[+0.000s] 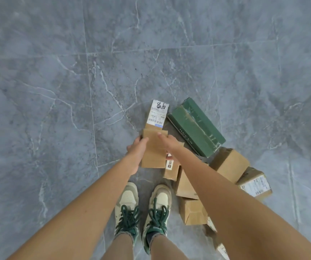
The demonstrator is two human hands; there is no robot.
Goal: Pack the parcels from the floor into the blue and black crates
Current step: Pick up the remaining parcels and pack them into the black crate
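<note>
You're standing on grey marble-look floor tile (57, 91), looking straight down, both arms stretched out in front.

Left hand (136, 153): fingers curled round the left edge of a plain brown cardboard parcel (153, 149), gripping it. Right hand (167, 142): lies on top of the same parcel at its right side, thumb showing below near the lower right corner, so it reads as a grip too, though the fingertips are partly hidden. You hold the parcel flat, above the floor and in front of your shoes (143, 209) (cream, green laces).

Just beyond the held parcel, a narrow box with a white shipping label (157, 114) pokes out from under its far edge; can't tell whether the two touch.

The rest of the parcels sit to your right on the floor:
- long green box (196, 126), lying diagonally, next to the labelled one
- brown box (229, 164) just below the green box's near end
- labelled brown box (255, 182) touching it on the right
- small brown box with an orange-marked label (171, 169) under your right wrist
- two more brown boxes (192, 211) beside your right shoe, partly hidden by your right forearm
- another labelled parcel (222, 249) at the bottom edge, mostly hidden.

No crates in view.
</note>
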